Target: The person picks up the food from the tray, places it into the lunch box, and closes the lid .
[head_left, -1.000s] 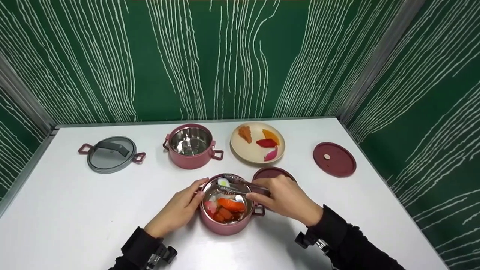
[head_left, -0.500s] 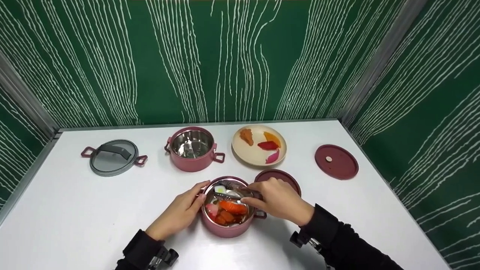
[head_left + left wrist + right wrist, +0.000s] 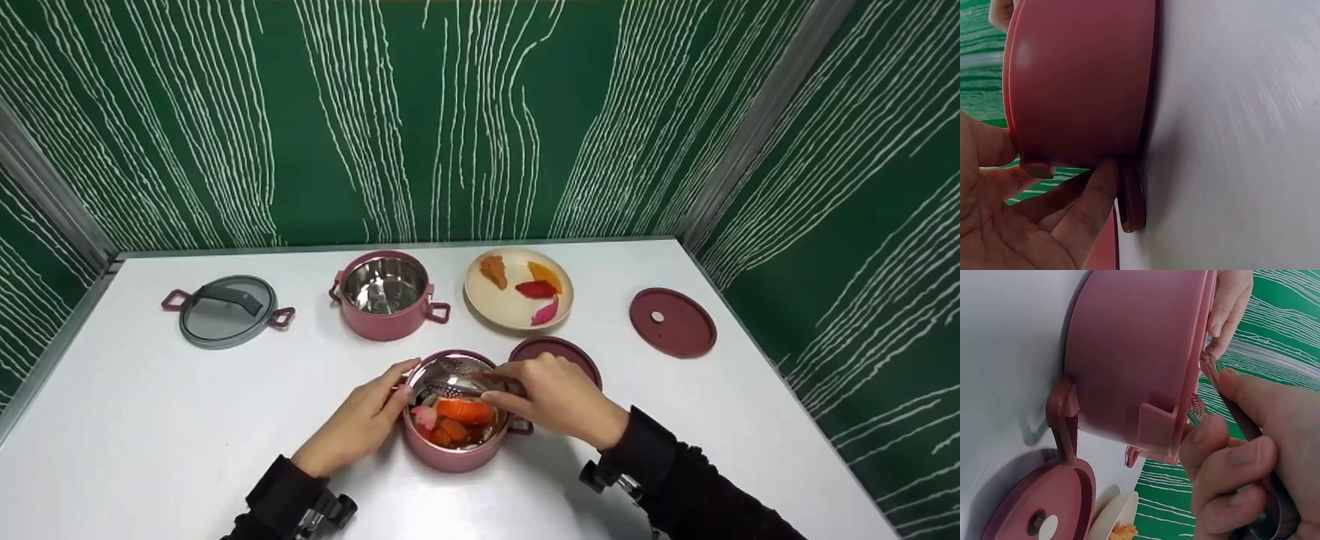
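left hand [image 3: 358, 426]: holding the pot [image 3: 454, 460]
right hand [image 3: 559, 391]: gripping tongs [image 3: 448, 391]
tongs: tips point left, into pot; long way, side to side

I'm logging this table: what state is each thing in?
Near pot: uncovered, upright, holding orange food
Far pot: uncovered, upright
Tongs: spread, tips at near pot's mouth
Plate: upright, carrying four food pieces
Gray lid: off, lying on table
Far-right red lid: off, lying on table
Nearer red lid: off, lying on table
Left hand: holding near pot
Right hand: gripping tongs
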A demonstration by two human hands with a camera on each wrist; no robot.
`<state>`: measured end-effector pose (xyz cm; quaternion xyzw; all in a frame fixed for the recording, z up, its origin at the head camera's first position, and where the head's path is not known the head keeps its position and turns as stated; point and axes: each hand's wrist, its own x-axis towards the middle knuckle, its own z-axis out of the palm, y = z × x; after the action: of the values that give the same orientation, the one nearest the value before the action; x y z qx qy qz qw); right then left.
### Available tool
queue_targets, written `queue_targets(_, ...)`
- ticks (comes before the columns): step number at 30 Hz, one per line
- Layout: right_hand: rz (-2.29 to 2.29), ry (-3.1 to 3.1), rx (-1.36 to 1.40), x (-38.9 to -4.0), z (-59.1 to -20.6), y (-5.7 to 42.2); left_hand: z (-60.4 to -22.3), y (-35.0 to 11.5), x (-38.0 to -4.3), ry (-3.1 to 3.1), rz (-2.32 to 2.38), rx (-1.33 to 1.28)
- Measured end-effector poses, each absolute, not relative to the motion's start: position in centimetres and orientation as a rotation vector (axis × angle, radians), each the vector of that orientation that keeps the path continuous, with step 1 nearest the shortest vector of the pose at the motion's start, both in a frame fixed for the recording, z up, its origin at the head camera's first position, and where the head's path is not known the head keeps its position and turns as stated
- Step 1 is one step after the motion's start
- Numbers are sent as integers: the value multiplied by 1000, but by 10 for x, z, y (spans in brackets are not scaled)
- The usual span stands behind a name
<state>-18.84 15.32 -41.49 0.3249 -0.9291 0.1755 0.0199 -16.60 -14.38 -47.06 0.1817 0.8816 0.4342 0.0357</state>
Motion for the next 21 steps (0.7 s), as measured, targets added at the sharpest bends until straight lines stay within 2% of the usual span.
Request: queue_targets(21,711,-2857,940,-187,-418,166,-470,-144,-167,2695,1334,555)
